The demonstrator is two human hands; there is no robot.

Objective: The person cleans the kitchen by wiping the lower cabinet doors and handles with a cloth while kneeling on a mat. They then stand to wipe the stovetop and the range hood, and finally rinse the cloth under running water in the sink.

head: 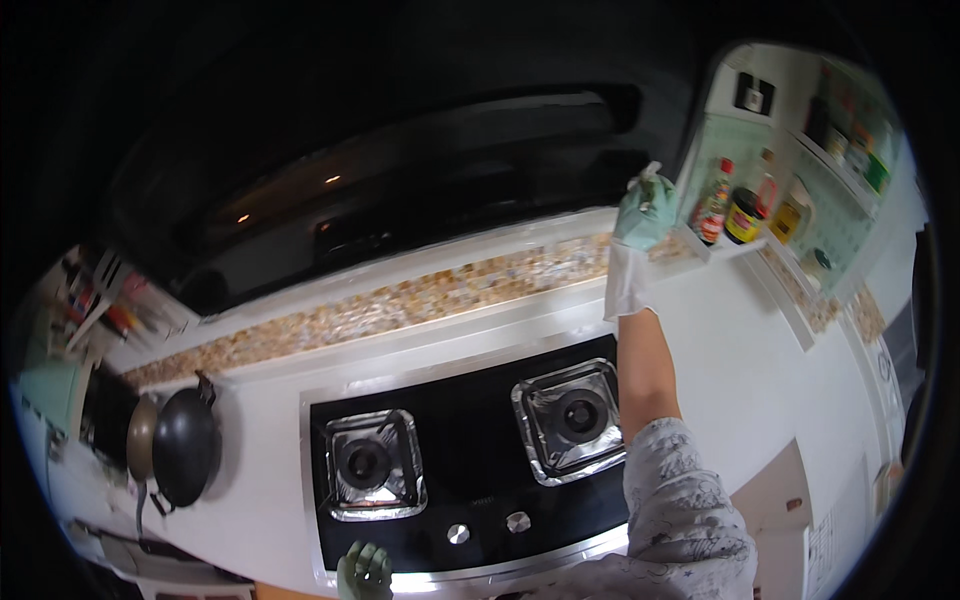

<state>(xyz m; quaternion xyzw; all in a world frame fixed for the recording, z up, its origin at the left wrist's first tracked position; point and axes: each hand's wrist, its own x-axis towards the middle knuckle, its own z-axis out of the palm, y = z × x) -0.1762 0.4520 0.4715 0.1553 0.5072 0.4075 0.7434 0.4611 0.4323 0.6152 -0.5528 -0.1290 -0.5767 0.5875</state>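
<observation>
My right hand (648,211), in a mint-green glove with a white cuff, is raised at the right end of the black range hood (420,142). A bit of white cloth or wipe (649,171) pokes out of its fingers, mostly hidden by the glove. My left hand (365,571), in a green glove, is at the front edge of the black gas stove (465,435) with its fingers curled; I cannot tell whether it holds anything. Square foil liners surround the left burner (364,463) and the right burner (579,416). Two metal knobs (487,528) sit at the stove's front.
A dark wok (186,448) leans by the counter's left end, beside a brownish pan (141,439). Sauce and oil bottles (742,214) stand on a low shelf at right. Utensils (105,281) hang at far left. A mosaic tile strip (420,300) runs behind the white counter (739,360).
</observation>
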